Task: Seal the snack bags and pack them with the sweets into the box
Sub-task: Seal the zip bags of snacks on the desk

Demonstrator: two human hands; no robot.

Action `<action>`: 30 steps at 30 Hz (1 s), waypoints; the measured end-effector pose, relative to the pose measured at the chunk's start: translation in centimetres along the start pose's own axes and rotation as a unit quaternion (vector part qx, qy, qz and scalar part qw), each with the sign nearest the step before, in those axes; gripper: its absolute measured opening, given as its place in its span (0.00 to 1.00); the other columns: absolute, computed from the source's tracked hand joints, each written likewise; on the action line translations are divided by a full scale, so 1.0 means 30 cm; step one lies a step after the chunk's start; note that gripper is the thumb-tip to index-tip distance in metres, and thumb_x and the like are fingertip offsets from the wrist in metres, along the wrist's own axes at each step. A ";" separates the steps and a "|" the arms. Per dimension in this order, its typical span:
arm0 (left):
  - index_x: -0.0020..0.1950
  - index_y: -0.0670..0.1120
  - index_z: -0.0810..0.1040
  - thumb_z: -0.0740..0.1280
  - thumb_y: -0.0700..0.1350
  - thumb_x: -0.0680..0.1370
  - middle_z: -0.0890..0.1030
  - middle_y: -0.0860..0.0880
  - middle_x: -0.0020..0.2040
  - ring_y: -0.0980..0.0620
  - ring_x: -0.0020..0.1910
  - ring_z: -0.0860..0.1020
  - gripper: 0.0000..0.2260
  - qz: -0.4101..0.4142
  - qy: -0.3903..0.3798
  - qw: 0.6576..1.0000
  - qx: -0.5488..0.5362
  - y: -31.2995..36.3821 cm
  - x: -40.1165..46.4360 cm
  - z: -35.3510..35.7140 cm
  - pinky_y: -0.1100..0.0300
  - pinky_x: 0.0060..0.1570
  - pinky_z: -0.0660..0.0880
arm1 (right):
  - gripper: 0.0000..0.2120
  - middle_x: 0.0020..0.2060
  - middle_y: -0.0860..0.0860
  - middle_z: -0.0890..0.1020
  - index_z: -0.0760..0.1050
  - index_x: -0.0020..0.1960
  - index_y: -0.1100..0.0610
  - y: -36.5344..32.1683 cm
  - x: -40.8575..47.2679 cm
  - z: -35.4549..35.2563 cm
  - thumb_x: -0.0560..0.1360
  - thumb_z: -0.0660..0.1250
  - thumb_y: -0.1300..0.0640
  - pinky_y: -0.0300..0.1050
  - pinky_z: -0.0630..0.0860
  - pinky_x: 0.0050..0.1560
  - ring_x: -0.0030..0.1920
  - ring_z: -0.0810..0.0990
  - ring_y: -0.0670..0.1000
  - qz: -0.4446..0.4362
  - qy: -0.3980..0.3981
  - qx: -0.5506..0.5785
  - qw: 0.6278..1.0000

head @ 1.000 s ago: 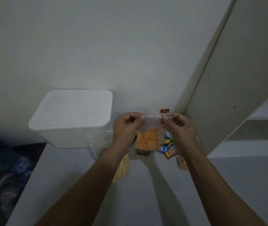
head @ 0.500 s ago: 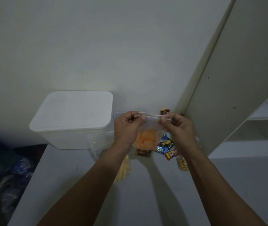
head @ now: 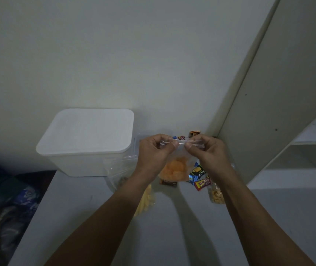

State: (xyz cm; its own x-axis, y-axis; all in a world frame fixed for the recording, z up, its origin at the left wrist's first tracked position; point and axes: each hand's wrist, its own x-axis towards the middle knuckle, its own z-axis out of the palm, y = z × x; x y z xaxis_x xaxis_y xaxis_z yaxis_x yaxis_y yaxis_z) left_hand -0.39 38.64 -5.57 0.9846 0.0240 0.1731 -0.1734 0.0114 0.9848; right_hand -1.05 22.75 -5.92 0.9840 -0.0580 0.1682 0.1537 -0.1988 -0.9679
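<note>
A clear zip bag of orange snacks [head: 176, 167] hangs above the table. My left hand [head: 153, 152] and my right hand [head: 207, 152] both pinch its top strip, thumbs nearly meeting at the middle. Under them lie wrapped sweets [head: 199, 176], a bag of small round snacks [head: 215, 194], a bag of yellow sticks [head: 145, 202] and a clear bag [head: 117, 169] partly hidden by my left arm. The white box [head: 88, 143] stands at the back left with its lid on.
The grey table [head: 172, 237] ends at a left edge, beyond which dark patterned cloth [head: 15, 204] lies lower down. A white shelf unit [head: 287, 112] rises at the right, against the wall.
My hands have drawn closer together along the bag's top strip. The bag hangs a little lower in view and tilted, as the camera has tipped slightly.
</note>
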 end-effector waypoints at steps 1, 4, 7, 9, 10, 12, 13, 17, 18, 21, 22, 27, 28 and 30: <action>0.37 0.48 0.83 0.73 0.35 0.72 0.83 0.51 0.35 0.54 0.38 0.80 0.08 -0.003 -0.003 1.000 0.000 0.002 -0.002 0.001 0.62 0.40 0.79 | 0.04 0.37 0.54 0.84 0.81 0.40 0.55 0.000 0.001 0.000 0.73 0.72 0.61 0.52 0.80 0.44 0.41 0.83 0.55 0.001 0.011 0.004 1.000; 0.39 0.44 0.83 0.73 0.35 0.71 0.84 0.49 0.36 0.53 0.38 0.81 0.05 -0.014 -0.001 1.000 -0.015 0.008 0.000 -0.008 0.60 0.41 0.79 | 0.06 0.38 0.58 0.83 0.82 0.38 0.54 -0.001 -0.001 -0.010 0.72 0.72 0.62 0.58 0.79 0.44 0.40 0.82 0.56 0.012 0.032 0.032 0.999; 0.36 0.46 0.83 0.74 0.34 0.70 0.83 0.54 0.31 0.59 0.34 0.80 0.07 -0.018 0.021 1.000 -0.003 0.012 0.006 -0.019 0.67 0.37 0.77 | 0.03 0.38 0.57 0.83 0.82 0.39 0.54 -0.007 -0.002 -0.030 0.72 0.73 0.59 0.61 0.78 0.41 0.40 0.81 0.56 0.014 0.012 0.020 1.000; 0.35 0.47 0.83 0.74 0.34 0.69 0.82 0.56 0.29 0.61 0.32 0.79 0.09 -0.009 0.028 0.999 0.014 0.013 0.008 -0.017 0.69 0.36 0.76 | 0.02 0.38 0.54 0.83 0.82 0.41 0.54 -0.019 0.003 -0.036 0.71 0.74 0.60 0.55 0.78 0.40 0.39 0.81 0.53 0.002 -0.012 -0.018 1.000; 0.35 0.46 0.83 0.74 0.34 0.69 0.82 0.56 0.29 0.62 0.32 0.80 0.08 -0.002 0.029 0.999 0.024 0.013 0.006 -0.013 0.69 0.37 0.76 | 0.03 0.37 0.52 0.84 0.81 0.41 0.54 -0.027 0.008 -0.038 0.71 0.74 0.61 0.51 0.78 0.39 0.39 0.81 0.51 -0.006 -0.025 -0.036 0.999; 0.37 0.44 0.84 0.75 0.34 0.69 0.82 0.55 0.30 0.62 0.32 0.80 0.06 0.011 0.028 0.999 0.034 0.012 0.005 -0.008 0.69 0.38 0.77 | 0.05 0.34 0.48 0.83 0.81 0.39 0.54 -0.043 0.018 -0.036 0.71 0.73 0.62 0.39 0.76 0.38 0.36 0.81 0.45 -0.025 -0.050 -0.074 0.996; 0.37 0.42 0.84 0.75 0.34 0.68 0.82 0.55 0.31 0.61 0.32 0.80 0.04 0.015 0.024 0.999 0.034 0.010 0.005 -0.009 0.69 0.38 0.77 | 0.05 0.33 0.47 0.82 0.81 0.39 0.54 -0.049 0.021 -0.034 0.72 0.73 0.62 0.36 0.74 0.38 0.35 0.80 0.43 -0.032 -0.058 -0.093 0.994; 0.38 0.45 0.83 0.75 0.37 0.69 0.83 0.53 0.34 0.59 0.36 0.80 0.04 0.021 -0.022 0.998 0.050 0.002 0.007 -0.016 0.67 0.40 0.77 | 0.09 0.34 0.46 0.80 0.78 0.37 0.51 -0.052 0.021 -0.029 0.73 0.71 0.62 0.33 0.70 0.37 0.37 0.77 0.44 -0.050 -0.042 -0.167 0.984; 0.38 0.46 0.83 0.75 0.38 0.70 0.83 0.53 0.35 0.58 0.38 0.80 0.04 0.017 -0.035 0.998 0.058 -0.001 0.007 -0.017 0.65 0.41 0.77 | 0.09 0.34 0.47 0.80 0.78 0.37 0.51 -0.054 0.018 -0.025 0.73 0.71 0.62 0.31 0.69 0.36 0.37 0.77 0.44 -0.057 -0.035 -0.175 0.982; 0.39 0.49 0.83 0.74 0.38 0.71 0.83 0.54 0.36 0.59 0.39 0.80 0.05 0.012 -0.051 0.996 0.071 -0.010 0.007 -0.014 0.67 0.40 0.75 | 0.03 0.36 0.49 0.82 0.82 0.40 0.56 -0.064 0.005 -0.013 0.72 0.72 0.62 0.26 0.70 0.35 0.36 0.77 0.43 -0.056 -0.034 -0.165 0.984; 0.38 0.50 0.83 0.74 0.38 0.71 0.83 0.54 0.35 0.60 0.38 0.80 0.07 0.014 -0.042 0.996 0.077 -0.012 0.009 -0.013 0.68 0.39 0.74 | 0.01 0.36 0.48 0.82 0.83 0.42 0.58 -0.065 0.003 -0.012 0.72 0.73 0.62 0.25 0.70 0.36 0.36 0.78 0.41 -0.050 -0.038 -0.151 0.987; 0.37 0.46 0.81 0.72 0.33 0.71 0.81 0.52 0.34 0.62 0.35 0.78 0.08 0.003 -0.016 0.998 0.057 -0.010 0.016 -0.017 0.69 0.37 0.75 | 0.03 0.36 0.50 0.82 0.81 0.42 0.55 -0.046 0.015 -0.032 0.72 0.72 0.61 0.42 0.77 0.38 0.36 0.79 0.48 -0.018 -0.036 -0.136 0.990; 0.37 0.46 0.81 0.72 0.34 0.71 0.81 0.52 0.35 0.60 0.36 0.79 0.08 -0.003 -0.024 0.998 0.050 -0.011 0.017 -0.019 0.68 0.37 0.75 | 0.03 0.35 0.49 0.82 0.81 0.41 0.54 -0.042 0.016 -0.034 0.73 0.72 0.61 0.41 0.76 0.37 0.35 0.78 0.47 -0.017 -0.027 -0.143 0.989; 0.38 0.46 0.82 0.72 0.35 0.71 0.82 0.50 0.36 0.56 0.38 0.79 0.06 -0.016 -0.040 0.998 0.037 -0.012 0.019 -0.021 0.65 0.37 0.75 | 0.04 0.33 0.49 0.81 0.81 0.41 0.53 -0.041 0.017 -0.034 0.72 0.73 0.61 0.39 0.74 0.36 0.34 0.77 0.47 -0.019 -0.019 -0.153 0.988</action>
State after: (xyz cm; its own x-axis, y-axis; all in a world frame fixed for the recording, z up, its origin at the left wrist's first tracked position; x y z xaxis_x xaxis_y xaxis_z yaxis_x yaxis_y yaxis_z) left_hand 0.22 39.29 -5.82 0.9886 -0.0553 0.1401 -0.1435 -0.0621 0.9877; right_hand -0.83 21.97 -4.44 0.9817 -0.0102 0.1900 0.1612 -0.4863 -0.8588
